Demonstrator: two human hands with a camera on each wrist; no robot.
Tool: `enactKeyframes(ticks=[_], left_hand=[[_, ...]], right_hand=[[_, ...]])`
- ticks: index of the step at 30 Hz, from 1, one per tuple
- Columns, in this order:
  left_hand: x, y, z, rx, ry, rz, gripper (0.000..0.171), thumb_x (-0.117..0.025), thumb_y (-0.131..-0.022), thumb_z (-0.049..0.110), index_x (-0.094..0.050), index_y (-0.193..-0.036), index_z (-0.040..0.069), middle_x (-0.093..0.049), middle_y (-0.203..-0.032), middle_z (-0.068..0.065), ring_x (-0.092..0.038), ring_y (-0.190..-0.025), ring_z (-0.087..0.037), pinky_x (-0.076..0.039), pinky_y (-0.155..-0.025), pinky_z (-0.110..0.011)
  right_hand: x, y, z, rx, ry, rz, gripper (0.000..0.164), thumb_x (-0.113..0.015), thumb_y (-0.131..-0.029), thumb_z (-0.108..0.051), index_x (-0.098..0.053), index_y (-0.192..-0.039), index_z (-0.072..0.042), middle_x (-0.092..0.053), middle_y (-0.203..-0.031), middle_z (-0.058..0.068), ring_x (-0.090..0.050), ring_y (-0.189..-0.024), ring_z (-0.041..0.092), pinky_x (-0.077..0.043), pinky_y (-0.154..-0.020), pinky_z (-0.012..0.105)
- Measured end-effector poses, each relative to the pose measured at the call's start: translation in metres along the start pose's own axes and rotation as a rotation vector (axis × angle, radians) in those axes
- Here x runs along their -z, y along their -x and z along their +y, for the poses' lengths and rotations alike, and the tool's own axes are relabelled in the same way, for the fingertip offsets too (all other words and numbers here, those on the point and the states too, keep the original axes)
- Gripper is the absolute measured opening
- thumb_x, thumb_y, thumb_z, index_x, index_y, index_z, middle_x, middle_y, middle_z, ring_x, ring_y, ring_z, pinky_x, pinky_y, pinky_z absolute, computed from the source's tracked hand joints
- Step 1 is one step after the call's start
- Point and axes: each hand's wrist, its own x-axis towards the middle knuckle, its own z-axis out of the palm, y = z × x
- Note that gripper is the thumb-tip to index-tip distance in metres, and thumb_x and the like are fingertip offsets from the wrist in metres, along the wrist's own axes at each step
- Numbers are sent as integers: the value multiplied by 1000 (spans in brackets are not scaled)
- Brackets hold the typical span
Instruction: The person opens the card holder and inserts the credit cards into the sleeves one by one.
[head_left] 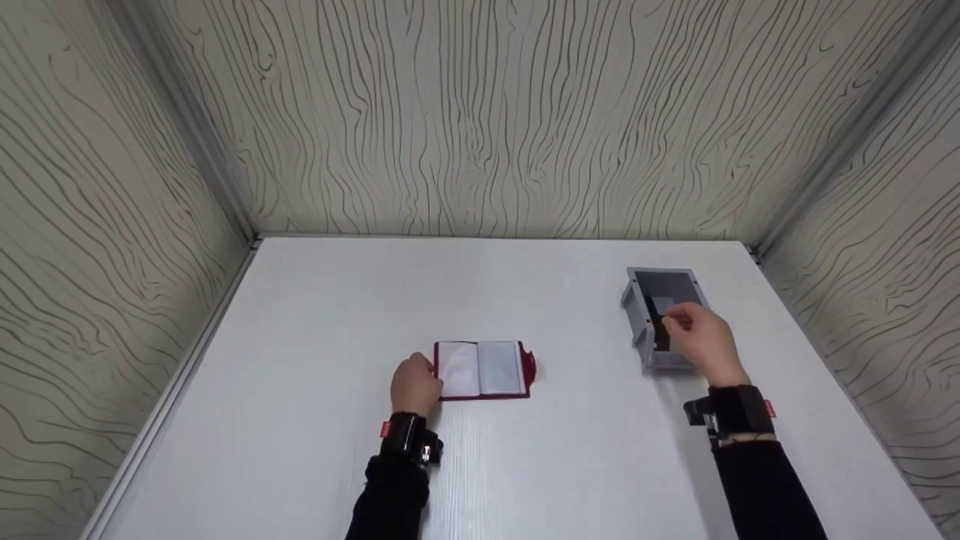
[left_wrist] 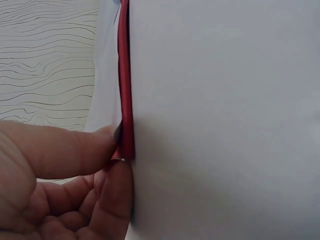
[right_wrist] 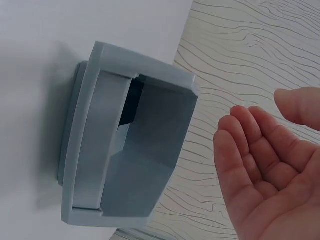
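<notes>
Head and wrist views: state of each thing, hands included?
Red booklet: lying open, pages up.
Left hand: pinching the booklet's edge.
Grey bin: open-topped, not empty.
Dark item: inside the bin, partly hidden.
Right hand: at the bin, thumb apart from fingers, nothing visibly held.

Head view looks down; close wrist views share booklet (left) and bin (right).

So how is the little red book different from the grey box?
The red book has a red cover and pale pages; the grey box is grey. The red book lies spread open; the grey box has raised walls around a hollow. The left hand pinches the red book's edge; the right hand is near the grey box, holding nothing. Both are on the white table.
</notes>
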Motion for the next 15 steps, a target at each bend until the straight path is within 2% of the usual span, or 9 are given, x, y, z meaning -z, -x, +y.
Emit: enactKeyframes(ticks=[8, 15], left_hand=[[-1, -1, -2, -21, -10, 8, 13, -69, -71, -5, -62, -83, -3, -63, -75, -15, -62, -74, -34, -49, -70, -46], [-1, 0, -2, -11, -5, 2, 14, -69, -71, -5, -62, -84, -3, -63, -75, -14, -62, -75, -34, -49, -71, -46]], right_hand=[[2, -9, 10, -71, 37, -43, 31, -54, -99, -15, -61, -116, 10, -64, -107, 28, -60, -97, 42, -45, -85, 54], [0, -20, 18, -131, 83, -125, 38, -52, -99, -18, -59, -119, 13, -61, -115, 33, -58, -103, 46, -45, -87, 55]])
